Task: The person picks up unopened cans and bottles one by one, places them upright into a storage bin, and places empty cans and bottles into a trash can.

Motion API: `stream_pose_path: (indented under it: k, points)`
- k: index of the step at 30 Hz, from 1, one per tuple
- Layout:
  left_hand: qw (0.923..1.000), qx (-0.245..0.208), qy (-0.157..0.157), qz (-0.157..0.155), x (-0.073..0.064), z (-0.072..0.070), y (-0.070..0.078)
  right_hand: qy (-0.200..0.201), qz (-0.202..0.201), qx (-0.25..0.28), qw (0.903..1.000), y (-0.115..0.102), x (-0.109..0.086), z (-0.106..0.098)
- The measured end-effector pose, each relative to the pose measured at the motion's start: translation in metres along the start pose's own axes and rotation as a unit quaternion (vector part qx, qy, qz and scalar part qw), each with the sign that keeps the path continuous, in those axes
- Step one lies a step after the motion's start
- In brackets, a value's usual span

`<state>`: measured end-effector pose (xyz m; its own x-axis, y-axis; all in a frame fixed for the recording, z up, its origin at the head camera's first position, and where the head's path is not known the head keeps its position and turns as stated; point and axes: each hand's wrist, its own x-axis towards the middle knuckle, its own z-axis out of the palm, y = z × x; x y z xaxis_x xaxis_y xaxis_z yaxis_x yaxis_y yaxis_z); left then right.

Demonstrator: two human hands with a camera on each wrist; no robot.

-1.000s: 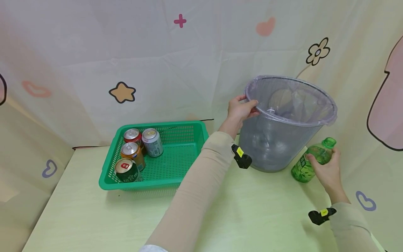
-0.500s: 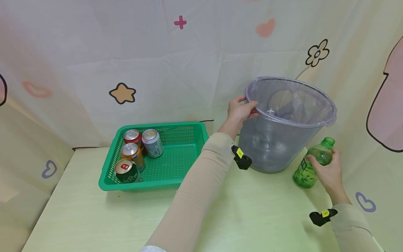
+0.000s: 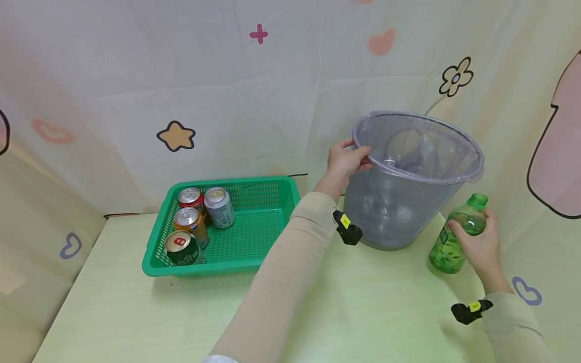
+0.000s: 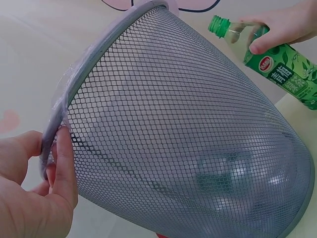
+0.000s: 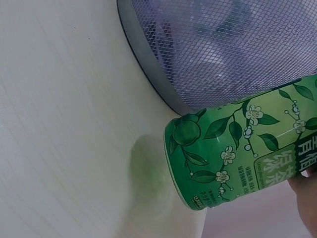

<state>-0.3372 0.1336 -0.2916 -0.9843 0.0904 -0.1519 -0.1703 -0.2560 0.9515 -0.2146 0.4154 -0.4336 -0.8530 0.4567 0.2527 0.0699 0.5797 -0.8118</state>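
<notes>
My left hand pinches the near left rim of a grey wire-mesh trash bin lined with a translucent purple bag. In the left wrist view, thumb and fingers straddle that rim. Clear bottles, partly hidden by the mesh, lie inside the bin. To the bin's right, my right hand grips a green plastic bottle around its upper part, thumb on the near side. The bottle is capless and slightly tilted. A shadow beneath its base shows on the table in the right wrist view.
A green plastic basket on the table holds several drink cans, among them a silver can and an orange can. A patterned curtain hangs behind the bin and basket, and along the right side.
The right hand has moved slightly right and toward me with the green bottle. The left hand keeps its hold on the bin rim.
</notes>
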Motion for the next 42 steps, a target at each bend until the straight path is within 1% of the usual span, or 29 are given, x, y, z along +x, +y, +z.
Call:
stream_pose_path:
  k: [3, 10, 13, 21, 35, 42]
  points:
    - [1.0000, -0.001, 0.000, 0.001, 0.000, 0.000, 0.000, 0.005, 0.005, -0.007, 1.0000, -0.002, 0.002, -0.004]
    - [1.0000, 0.002, 0.001, 0.002, 0.001, 0.000, -0.001, -0.009, 0.015, -0.026, 0.9995, -0.005, 0.005, -0.015]
    - [1.0000, -0.001, -0.001, 0.003, 0.001, -0.001, -0.001, -0.008, 0.020, -0.029, 0.9993, -0.008, 0.005, -0.019]
    - [1.0000, 0.003, -0.004, 0.005, 0.002, -0.001, -0.002, -0.009, 0.019, -0.046, 0.9987, -0.012, 0.008, -0.026]
    - [1.0000, 0.001, -0.005, 0.007, 0.001, -0.001, -0.001, -0.003, -0.012, -0.053, 0.9985, -0.021, 0.018, -0.038]
    - [0.9999, 0.003, -0.007, 0.007, 0.000, -0.001, -0.001, -0.010, -0.014, -0.059, 0.9981, -0.029, 0.022, -0.041]
